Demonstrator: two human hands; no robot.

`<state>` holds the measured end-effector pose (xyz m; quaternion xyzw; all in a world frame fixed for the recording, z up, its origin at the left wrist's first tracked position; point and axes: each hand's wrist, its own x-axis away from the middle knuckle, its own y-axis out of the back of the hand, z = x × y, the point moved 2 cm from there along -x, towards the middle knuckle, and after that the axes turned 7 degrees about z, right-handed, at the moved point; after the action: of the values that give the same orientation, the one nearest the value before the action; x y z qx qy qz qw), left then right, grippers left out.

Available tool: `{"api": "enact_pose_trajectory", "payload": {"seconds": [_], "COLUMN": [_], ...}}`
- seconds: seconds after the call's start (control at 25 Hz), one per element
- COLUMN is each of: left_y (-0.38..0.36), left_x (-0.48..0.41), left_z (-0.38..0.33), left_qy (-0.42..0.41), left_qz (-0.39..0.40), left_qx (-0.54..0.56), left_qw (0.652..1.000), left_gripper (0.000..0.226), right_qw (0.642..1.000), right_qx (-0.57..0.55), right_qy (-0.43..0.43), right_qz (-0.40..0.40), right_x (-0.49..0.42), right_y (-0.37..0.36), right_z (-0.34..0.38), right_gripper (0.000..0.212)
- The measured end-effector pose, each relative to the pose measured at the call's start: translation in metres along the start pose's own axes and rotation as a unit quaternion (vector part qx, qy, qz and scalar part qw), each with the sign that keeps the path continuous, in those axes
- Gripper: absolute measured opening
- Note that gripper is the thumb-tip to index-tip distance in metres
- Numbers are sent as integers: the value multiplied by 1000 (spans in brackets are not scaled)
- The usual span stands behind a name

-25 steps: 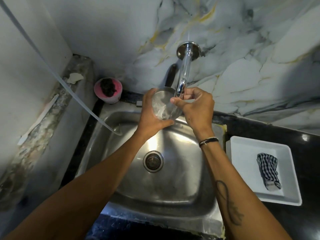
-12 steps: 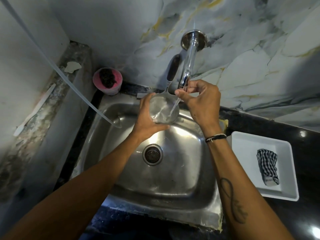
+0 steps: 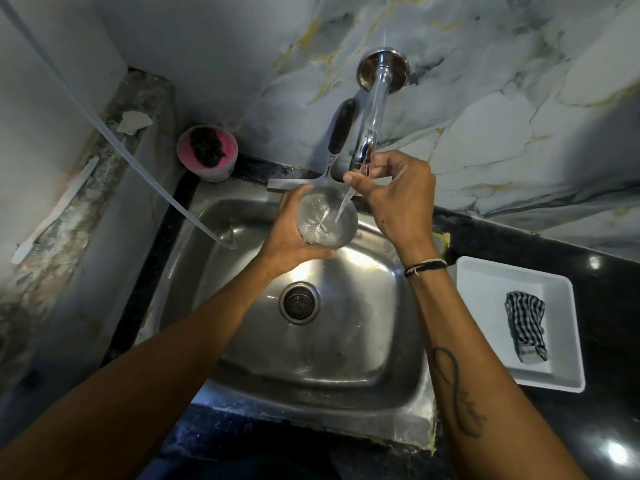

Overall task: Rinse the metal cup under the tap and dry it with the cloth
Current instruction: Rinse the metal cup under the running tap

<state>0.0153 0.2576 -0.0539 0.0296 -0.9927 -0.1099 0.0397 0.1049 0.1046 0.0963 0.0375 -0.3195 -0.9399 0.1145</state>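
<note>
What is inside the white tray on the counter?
A folded checked cloth lies alone in the white tray, toward its right side. Whatever sits beneath the cloth is covered and cannot be seen.

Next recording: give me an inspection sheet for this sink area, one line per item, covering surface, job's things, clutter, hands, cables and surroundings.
Surface: steel sink set in a dark counter.
Job's things: metal cup held over the sink, water stream falling into it from the tap; checked cloth lying in a white tray on the counter.
Clutter: pink pot with dark contents at the back corner; squeegee leaning behind the sink; toothbrush on the ledge.
Hands: left hand gripping the cup; right hand at the tap outlet.
Cables: clear hose running down into the sink.
Surroundings: marble-patterned wall.
</note>
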Motion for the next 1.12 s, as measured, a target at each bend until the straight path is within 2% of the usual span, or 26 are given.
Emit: {"api": "enact_pose_trajectory", "payload": {"seconds": [0.2,0.44,0.6,0.8,0.92,1.12], "left_y": [-22,-6,-21,-11,-20,-12], "left_x": [-13,-7,-7,-6,-9,-1], "left_z": [-6,0,-6,-5,-13,-4], "left_qy": [22,6,19,12,16,13], "left_qz": [47,17,44,22,35,23], "left_qx": [-10,-4,-16,3,-4,-6], "left_qw": [999,1000,999,1000,999,1000], "left_gripper": [130,127,129,125,126,124], "right_qw": [1000,1000,1000,1000,1000,999], "right_qx": [-8,-2,-14,-13,-26,-33], "right_qy": [4,8,8,13,13,1], "right_qz": [14,1,7,2,7,6], "right_x": [-1,-1,0,2,2,4], "right_y": [3,-1,1,-3,-2,-5], "right_z": [2,-1,-1,-3,-3,-8], "right_gripper": [26,29,26,30,32,24]}}
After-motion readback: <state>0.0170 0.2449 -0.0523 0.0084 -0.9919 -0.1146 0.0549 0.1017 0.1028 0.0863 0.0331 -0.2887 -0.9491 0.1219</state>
